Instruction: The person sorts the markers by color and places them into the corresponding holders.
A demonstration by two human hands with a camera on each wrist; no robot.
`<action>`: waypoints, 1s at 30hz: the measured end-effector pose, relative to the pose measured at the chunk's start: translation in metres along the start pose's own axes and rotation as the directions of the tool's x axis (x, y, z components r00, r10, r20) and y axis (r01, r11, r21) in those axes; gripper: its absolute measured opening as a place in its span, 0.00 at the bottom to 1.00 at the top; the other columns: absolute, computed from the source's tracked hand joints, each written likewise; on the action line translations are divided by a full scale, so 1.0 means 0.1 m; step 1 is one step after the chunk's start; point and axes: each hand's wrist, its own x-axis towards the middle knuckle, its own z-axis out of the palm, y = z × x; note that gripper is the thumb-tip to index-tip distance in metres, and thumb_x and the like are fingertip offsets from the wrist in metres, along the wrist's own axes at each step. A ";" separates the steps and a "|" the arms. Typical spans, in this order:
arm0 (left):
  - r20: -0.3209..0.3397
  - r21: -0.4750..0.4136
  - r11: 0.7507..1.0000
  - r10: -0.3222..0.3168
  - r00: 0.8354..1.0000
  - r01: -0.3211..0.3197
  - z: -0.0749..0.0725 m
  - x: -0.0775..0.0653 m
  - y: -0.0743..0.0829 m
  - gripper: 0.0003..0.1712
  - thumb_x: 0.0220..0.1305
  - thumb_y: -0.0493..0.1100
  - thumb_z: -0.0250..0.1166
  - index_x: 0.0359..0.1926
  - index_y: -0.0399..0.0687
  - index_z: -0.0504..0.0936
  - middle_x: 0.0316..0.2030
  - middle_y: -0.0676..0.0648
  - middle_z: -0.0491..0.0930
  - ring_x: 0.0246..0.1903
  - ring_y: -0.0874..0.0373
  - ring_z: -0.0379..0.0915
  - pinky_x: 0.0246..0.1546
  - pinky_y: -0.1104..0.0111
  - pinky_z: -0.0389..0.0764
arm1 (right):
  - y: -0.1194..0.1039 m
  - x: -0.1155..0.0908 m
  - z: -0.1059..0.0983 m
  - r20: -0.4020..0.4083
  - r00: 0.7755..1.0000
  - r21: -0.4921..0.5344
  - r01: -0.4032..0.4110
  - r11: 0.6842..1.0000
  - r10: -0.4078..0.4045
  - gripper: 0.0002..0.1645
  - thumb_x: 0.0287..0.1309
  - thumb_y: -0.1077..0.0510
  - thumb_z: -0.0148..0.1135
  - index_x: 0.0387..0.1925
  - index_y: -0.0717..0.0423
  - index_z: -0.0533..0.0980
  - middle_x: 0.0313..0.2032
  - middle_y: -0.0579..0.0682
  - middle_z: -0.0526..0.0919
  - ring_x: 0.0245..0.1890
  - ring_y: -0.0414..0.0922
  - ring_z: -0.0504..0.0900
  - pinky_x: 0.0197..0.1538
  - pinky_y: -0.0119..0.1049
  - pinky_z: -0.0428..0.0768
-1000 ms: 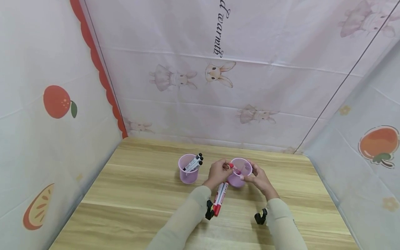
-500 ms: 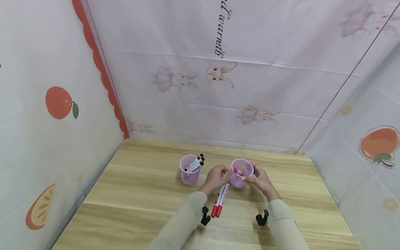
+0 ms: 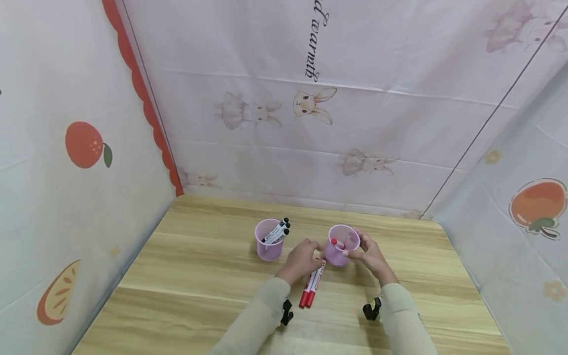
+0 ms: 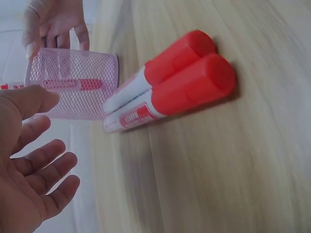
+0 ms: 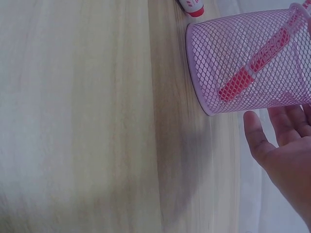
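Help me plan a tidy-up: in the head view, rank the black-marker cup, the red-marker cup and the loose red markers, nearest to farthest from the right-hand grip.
1. Red-marker cup: held in the right-hand grip.
2. Loose red markers: on the table, left of that cup.
3. Black-marker cup: farthest left.

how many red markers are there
3: one red marker and another lie side by side on the table, and a third leans inside the cup the right hand holds. The other cup could hide more.
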 end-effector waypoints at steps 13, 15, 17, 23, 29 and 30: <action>0.075 0.323 0.932 0.148 0.986 -0.164 0.06 -0.07 -0.12 0.17 0.53 0.47 0.68 0.44 0.49 0.81 0.34 0.51 0.73 0.30 0.58 0.68 0.30 0.66 0.73 | 0.02 0.01 -0.01 0.006 1.000 -0.007 0.002 1.000 -0.002 0.47 0.44 0.66 0.70 0.66 0.63 0.58 0.62 0.64 0.64 0.62 0.60 0.60 0.62 0.54 0.58; 0.094 0.364 0.912 0.169 0.981 -0.192 0.08 -0.08 -0.13 0.17 0.52 0.48 0.68 0.44 0.50 0.81 0.35 0.50 0.74 0.31 0.57 0.69 0.30 0.66 0.73 | 0.02 0.01 0.00 0.006 1.000 -0.003 0.007 1.000 -0.007 0.47 0.44 0.66 0.70 0.65 0.63 0.58 0.62 0.64 0.64 0.62 0.59 0.60 0.62 0.54 0.58; 0.116 0.370 0.906 0.173 0.978 -0.204 0.09 -0.08 -0.14 0.18 0.53 0.48 0.68 0.45 0.50 0.81 0.36 0.49 0.75 0.31 0.58 0.69 0.31 0.66 0.74 | 0.03 0.01 0.00 0.003 1.000 0.002 0.010 1.000 -0.010 0.47 0.43 0.66 0.71 0.65 0.63 0.59 0.62 0.63 0.65 0.62 0.59 0.61 0.61 0.54 0.58; 0.147 0.314 0.929 0.155 0.977 -0.194 0.12 -0.11 -0.18 0.21 0.53 0.48 0.68 0.48 0.49 0.80 0.37 0.50 0.75 0.31 0.59 0.69 0.30 0.70 0.73 | 0.06 0.02 0.01 -0.005 1.000 0.023 0.008 1.000 -0.008 0.48 0.41 0.66 0.71 0.65 0.63 0.59 0.62 0.62 0.65 0.62 0.58 0.61 0.61 0.53 0.59; 0.163 0.327 0.924 0.151 0.975 -0.198 0.14 -0.13 -0.17 0.22 0.54 0.49 0.67 0.50 0.49 0.80 0.39 0.49 0.75 0.33 0.59 0.69 0.32 0.68 0.73 | 0.06 0.03 0.00 0.001 1.000 0.019 0.010 1.000 -0.010 0.47 0.43 0.66 0.71 0.65 0.64 0.58 0.62 0.64 0.63 0.62 0.60 0.60 0.62 0.54 0.57; 0.165 0.337 0.920 0.152 0.975 -0.200 0.15 -0.13 -0.18 0.22 0.54 0.49 0.67 0.50 0.49 0.80 0.39 0.49 0.75 0.33 0.59 0.69 0.32 0.67 0.73 | 0.05 0.03 0.00 0.003 1.000 0.015 0.013 1.000 -0.013 0.47 0.43 0.66 0.70 0.65 0.64 0.58 0.62 0.64 0.64 0.62 0.60 0.60 0.62 0.54 0.57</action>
